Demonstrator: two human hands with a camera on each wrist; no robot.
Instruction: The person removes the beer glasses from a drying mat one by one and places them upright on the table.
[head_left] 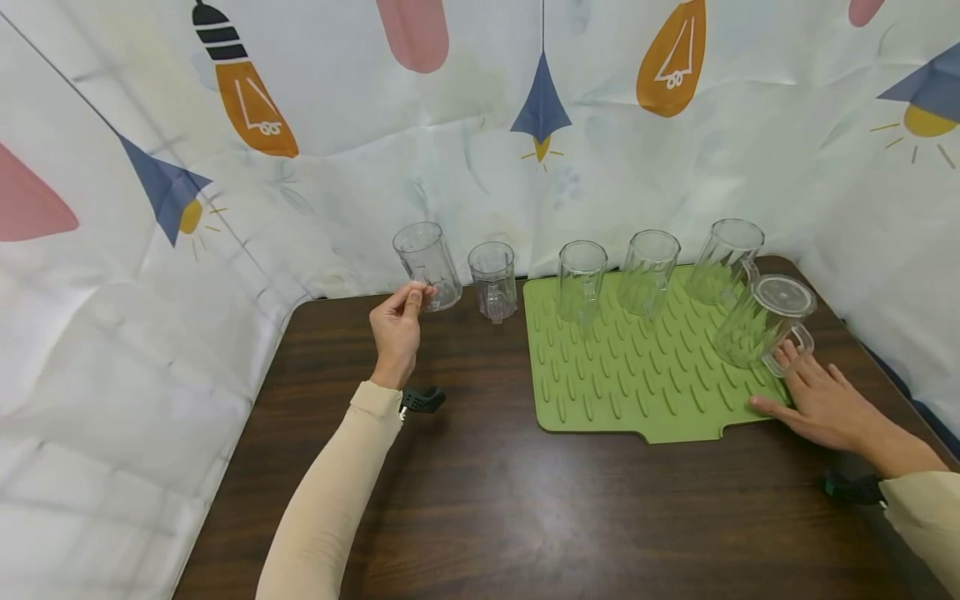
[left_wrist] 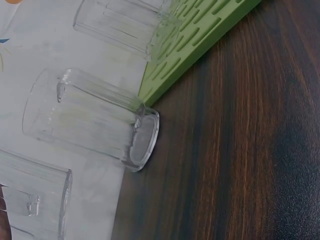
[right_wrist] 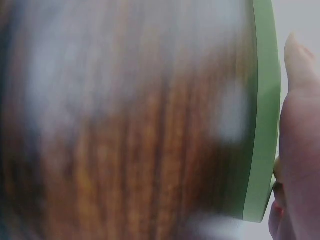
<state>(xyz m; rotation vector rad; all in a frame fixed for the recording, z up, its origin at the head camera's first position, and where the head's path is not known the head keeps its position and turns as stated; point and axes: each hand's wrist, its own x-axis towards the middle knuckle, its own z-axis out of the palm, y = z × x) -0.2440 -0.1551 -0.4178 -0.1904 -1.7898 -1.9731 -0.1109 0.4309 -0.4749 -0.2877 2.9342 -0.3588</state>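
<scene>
My left hand (head_left: 397, 333) pinches the handle of a clear glass mug (head_left: 427, 260) at the table's back left. In the left wrist view this mug's base hangs off the tabletop. Just right of it a second glass mug (head_left: 492, 279) stands upright on the table. On the green drying mat (head_left: 607, 392) several more glass mugs stand. One of them, an upside-down mug (head_left: 753, 325), is at the mat's right side. My right hand (head_left: 828, 404) lies with fingers spread at the mat's right edge, fingertips by that mug's handle; whether they touch it I cannot tell.
Three other mugs, a left one (head_left: 582, 279), a middle one (head_left: 649, 271) and a right one (head_left: 723, 258), line the mat's back. A printed white curtain (head_left: 480, 167) hangs close behind the dark wooden table (head_left: 525, 508).
</scene>
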